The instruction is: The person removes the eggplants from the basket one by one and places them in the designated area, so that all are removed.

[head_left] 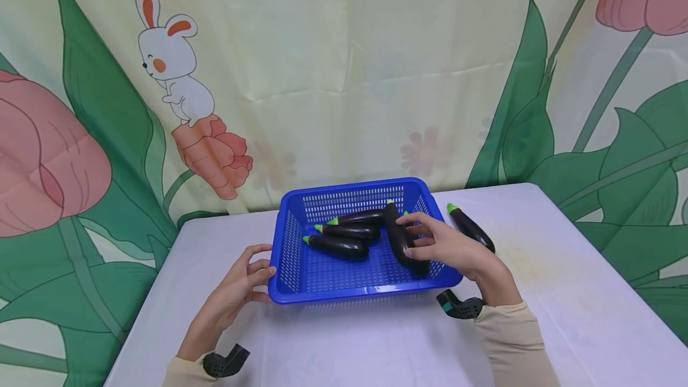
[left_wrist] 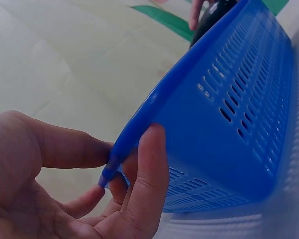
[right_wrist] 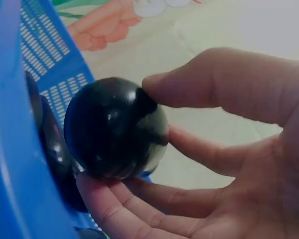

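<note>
**Right hand grips eggplant in blue basket, left hand steadies the corner**

Blue basket [head_left: 328,279]: rigid plastic, rectangular, slotted walls and floor, smooth rolled rim. It sits on a white surface [head_left: 564,291], smooth and faintly stained to the right of the right hand.

Eggplants: toy-like, glossy dark purple-black skin, long tapered bodies, rounded butt ends, bright green caps.

Right hand [head_left: 448,246]: fingers and thumb curled round the held eggplant [head_left: 400,237], grasping it at its lower, rounded end, inside the basket's right part. In the right wrist view the thumb lies on top of the shiny round end [right_wrist: 114,127] and the fingers cup it from beneath. Long axis runs roughly away from the person, slightly tilted leftward; green cap points to the far wall, butt end points toward the near right corner, under the hand.

Three more eggplants [head_left: 349,233] lie left of the right hand on the basket floor, side by side, long axes roughly left-right, green caps pointing left. One loose eggplant [head_left: 470,227] lies outside on the surface, just behind the right hand, cap pointing to the far left.

Left hand [head_left: 242,285]: thumb and fingers pinch the basket's near left corner; left wrist view shows the rim [left_wrist: 139,129] between thumb and fingertips.

Backdrop: creased fabric curtain [head_left: 344,76] with printed rabbit, tulips, leaves.
</note>
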